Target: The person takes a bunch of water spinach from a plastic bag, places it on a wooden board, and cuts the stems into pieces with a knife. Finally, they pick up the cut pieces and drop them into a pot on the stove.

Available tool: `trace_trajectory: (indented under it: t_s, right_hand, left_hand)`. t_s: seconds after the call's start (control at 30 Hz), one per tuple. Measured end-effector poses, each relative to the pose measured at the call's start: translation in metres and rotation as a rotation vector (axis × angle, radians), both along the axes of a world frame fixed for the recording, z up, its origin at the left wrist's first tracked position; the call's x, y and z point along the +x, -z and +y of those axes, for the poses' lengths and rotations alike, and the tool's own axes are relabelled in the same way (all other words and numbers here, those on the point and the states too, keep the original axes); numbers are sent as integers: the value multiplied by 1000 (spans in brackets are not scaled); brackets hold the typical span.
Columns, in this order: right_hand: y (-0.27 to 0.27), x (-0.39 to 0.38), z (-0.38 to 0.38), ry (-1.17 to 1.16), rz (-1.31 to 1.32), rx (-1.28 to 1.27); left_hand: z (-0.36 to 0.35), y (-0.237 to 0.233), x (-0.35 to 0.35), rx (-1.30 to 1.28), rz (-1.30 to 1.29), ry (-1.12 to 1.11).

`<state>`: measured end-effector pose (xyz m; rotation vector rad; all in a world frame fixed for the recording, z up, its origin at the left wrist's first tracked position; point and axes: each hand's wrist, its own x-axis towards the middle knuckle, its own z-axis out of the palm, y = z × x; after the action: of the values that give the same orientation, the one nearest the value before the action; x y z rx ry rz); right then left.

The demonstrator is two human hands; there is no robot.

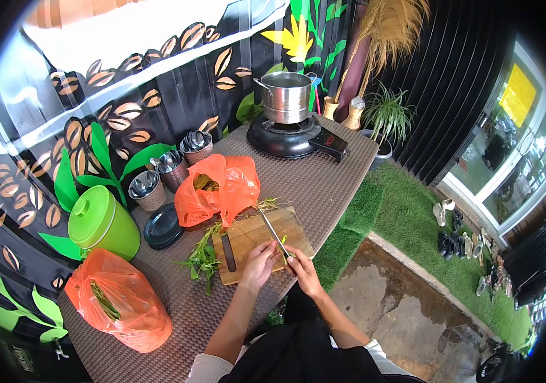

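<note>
Above the near edge of a wooden cutting board (247,231), my right hand (302,270) is closed on the dark handle of a knife (272,228), its blade pointing away and to the left. My left hand (261,263) is closed beside it, fingers pinching thin green stems (284,244) that cross near the blade. Leafy greens (201,258) lie over the board's left side and on the table. More cut stems (268,204) rest at the board's far edge. An open orange plastic bag (238,185) with greens inside stands just behind the board.
On the brown woven table (190,306) are a second orange bag (120,300), a green lidded bucket (104,223), dark stacked plates (163,226) and cups of cutlery (171,170). A steel pot (286,99) sits on a black stove (282,138) at the far end.
</note>
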<state>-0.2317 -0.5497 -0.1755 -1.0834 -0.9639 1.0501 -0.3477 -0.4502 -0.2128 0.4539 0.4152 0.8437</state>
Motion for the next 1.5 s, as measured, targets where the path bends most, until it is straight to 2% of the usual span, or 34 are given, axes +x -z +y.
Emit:
trace_trajectory:
  t_s: [0.2, 0.27, 0.7, 0.8, 0.87, 0.97, 1.07, 1.3, 1.5]
  right_hand:
    - [0, 0, 1, -19, 12, 30]
    - [-1, -1, 0, -17, 3, 26]
    - [6, -2, 3, 6, -7, 64]
    - [4, 0, 1, 9, 1, 35]
    - [0, 0, 0, 7, -51, 38]
    - [-2, 0, 0, 8, -57, 52]
    - [3, 0, 2, 11, -52, 33]
    - [3, 2, 3, 13, -20, 3]
    - [7, 3, 6, 11, 123, 39]
  left_hand:
    - [-3, 3, 2, -49, -29, 53]
    - [-1, 7, 0, 11, 5, 129]
    - [-1, 8, -3, -22, -65, 219]
    - [-2, -6, -5, -17, -58, 204]
    - [-2, -21, -7, -29, 45, 65]
    - [5, -15, -11, 42, 57, 15]
    - [6, -17, -11, 117, 101, 10]
    - [4, -24, -5, 95, 109, -44]
    - [6, -18, -5, 195, 104, -46]
